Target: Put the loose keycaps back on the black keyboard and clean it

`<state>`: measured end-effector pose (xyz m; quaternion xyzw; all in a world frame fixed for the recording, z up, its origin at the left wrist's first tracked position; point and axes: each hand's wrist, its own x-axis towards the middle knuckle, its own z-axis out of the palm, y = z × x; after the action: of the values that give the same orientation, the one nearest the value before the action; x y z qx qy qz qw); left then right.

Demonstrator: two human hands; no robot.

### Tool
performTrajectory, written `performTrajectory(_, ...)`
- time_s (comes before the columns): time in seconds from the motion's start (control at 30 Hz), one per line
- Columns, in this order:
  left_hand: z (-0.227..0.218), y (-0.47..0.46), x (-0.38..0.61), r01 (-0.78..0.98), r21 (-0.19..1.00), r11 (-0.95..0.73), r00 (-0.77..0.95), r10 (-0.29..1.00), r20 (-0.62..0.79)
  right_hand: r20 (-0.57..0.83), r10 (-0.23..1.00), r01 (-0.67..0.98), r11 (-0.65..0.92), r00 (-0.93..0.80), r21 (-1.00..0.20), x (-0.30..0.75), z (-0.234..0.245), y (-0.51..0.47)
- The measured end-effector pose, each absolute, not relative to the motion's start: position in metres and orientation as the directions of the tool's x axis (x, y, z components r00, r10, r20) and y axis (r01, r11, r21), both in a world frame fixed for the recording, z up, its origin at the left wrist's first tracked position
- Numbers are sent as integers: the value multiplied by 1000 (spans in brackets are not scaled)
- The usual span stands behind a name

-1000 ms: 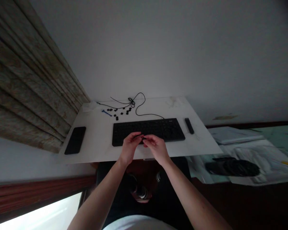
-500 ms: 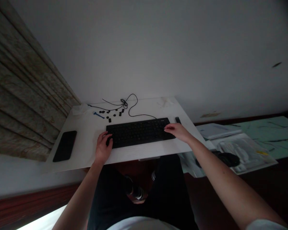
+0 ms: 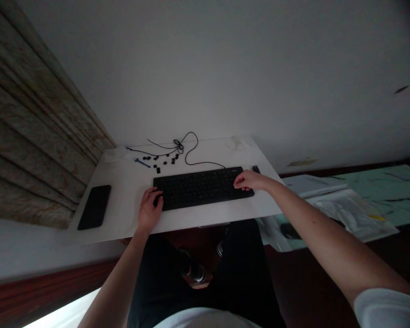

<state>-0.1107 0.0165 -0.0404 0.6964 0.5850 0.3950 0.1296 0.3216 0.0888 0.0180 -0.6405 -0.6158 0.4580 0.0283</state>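
A black computer keyboard lies across the white tabletop. My left hand touches the keyboard's left end, its fingers curled at the edge. My right hand rests on the right end, with the fingers on the keys. Beyond the keyboard, several loose black keycaps are scattered near a blue keycap puller. A thin black cable loops beside them. Neither hand touches these.
A black smartphone lies at the table's left. A small black remote sits just past my right hand. A patterned curtain hangs left. Papers and plastic sheets lie beyond the table's right edge.
My hands were together at the keyboard's front edge a second ago. They have since moved apart to its opposite ends. The view has also shifted slightly.
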Motion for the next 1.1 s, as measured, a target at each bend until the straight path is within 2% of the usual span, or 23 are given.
performTrajectory(0.23,-39,15,-110,706,646,-290,12,917,399,-577,811,794,-284,-100,-538,315,18,98)
performTrajectory(0.47,-37,28,-109,650,718,-247,-88,915,394,-526,840,848,-179,-132,-499,318,13,100)
performTrajectory(0.6,-37,35,-104,627,747,-219,-153,906,395,-490,859,845,-145,-151,-515,320,13,96)
performTrajectory(0.67,-38,34,-103,624,752,-212,-162,907,389,-404,908,816,-148,-112,-559,322,10,88)
performTrajectory(0.77,-39,34,-104,616,760,-207,-165,909,382,-60,991,766,-133,123,-629,327,-2,66)
performTrajectory(0.83,-37,38,-107,615,765,-193,-172,913,369,188,927,753,-134,325,-644,329,-14,46)
performTrajectory(0.87,-36,43,-108,619,764,-179,-179,916,360,266,880,751,-140,393,-646,329,-21,36)
performTrajectory(0.97,-25,67,-112,665,736,-130,-186,925,331,375,799,752,-141,471,-644,325,-36,14)
performTrajectory(1.1,-8,110,-110,775,625,-94,-87,963,253,388,812,783,-131,437,-607,321,-41,10)
